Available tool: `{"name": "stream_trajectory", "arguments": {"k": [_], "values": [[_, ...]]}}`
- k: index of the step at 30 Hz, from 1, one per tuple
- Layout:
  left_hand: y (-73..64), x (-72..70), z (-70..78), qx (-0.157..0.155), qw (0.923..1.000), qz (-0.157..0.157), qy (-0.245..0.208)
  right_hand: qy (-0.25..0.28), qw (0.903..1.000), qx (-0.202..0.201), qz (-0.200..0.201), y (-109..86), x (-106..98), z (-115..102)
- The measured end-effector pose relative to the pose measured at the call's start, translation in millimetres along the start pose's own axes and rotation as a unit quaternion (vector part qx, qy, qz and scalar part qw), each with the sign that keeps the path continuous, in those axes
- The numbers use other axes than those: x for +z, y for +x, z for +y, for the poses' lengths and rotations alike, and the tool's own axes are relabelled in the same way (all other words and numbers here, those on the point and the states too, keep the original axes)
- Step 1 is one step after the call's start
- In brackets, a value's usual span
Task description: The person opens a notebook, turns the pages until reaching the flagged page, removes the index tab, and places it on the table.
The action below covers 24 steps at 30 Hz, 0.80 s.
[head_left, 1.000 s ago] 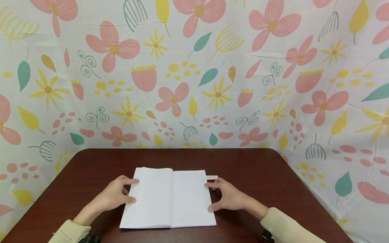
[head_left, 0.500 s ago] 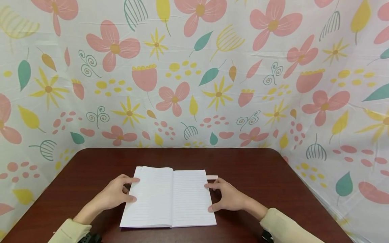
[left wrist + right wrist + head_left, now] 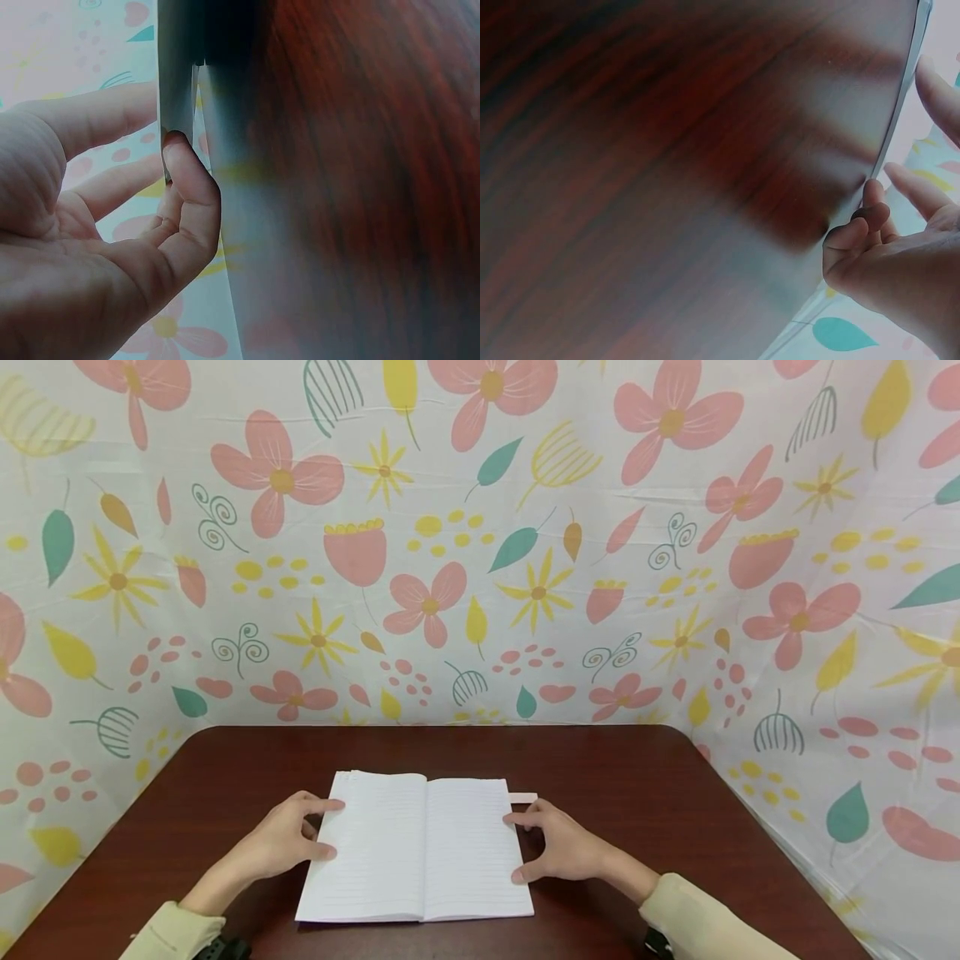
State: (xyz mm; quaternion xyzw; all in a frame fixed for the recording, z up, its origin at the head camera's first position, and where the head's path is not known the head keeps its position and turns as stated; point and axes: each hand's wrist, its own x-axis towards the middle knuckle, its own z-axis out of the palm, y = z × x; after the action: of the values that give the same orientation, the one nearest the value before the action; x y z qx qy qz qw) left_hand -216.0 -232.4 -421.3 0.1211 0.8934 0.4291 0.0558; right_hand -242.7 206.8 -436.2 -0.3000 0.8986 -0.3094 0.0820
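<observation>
An open notebook point(image 3: 472, 852) with lined white pages lies on the table, its spine running away from me. At its left edge, my left hand point(image 3: 273, 841) has thumb and forefinger on the page; in the left wrist view another finger point(image 3: 196, 180) curls under that edge. My right hand point(image 3: 566, 843) holds the right edge likewise, thumb and forefinger on the page. In the right wrist view its other fingers point(image 3: 855, 234) are bent beside the edge, low over the table. A small pale strip point(image 3: 522, 798) sticks out past the upper right edge, by my right knuckles.
The dark reddish-brown table point(image 3: 600, 760) has rounded far corners. Behind it and along both sides hangs a white cloth point(image 3: 480, 685) printed with flowers and leaves. Black bands point(image 3: 223, 948) show at the wrists below pale sleeves.
</observation>
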Motion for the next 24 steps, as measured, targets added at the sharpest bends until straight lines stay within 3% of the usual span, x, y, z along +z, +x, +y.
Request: {"name": "stream_trajectory", "arguments": {"k": [24], "values": [[0.6, 1.1, 0.2, -0.005, 0.9998, 0.004, 0.016, 0.002, 1.0000, -0.008, -0.002, 7.3, 5.4, -8.1]]}}
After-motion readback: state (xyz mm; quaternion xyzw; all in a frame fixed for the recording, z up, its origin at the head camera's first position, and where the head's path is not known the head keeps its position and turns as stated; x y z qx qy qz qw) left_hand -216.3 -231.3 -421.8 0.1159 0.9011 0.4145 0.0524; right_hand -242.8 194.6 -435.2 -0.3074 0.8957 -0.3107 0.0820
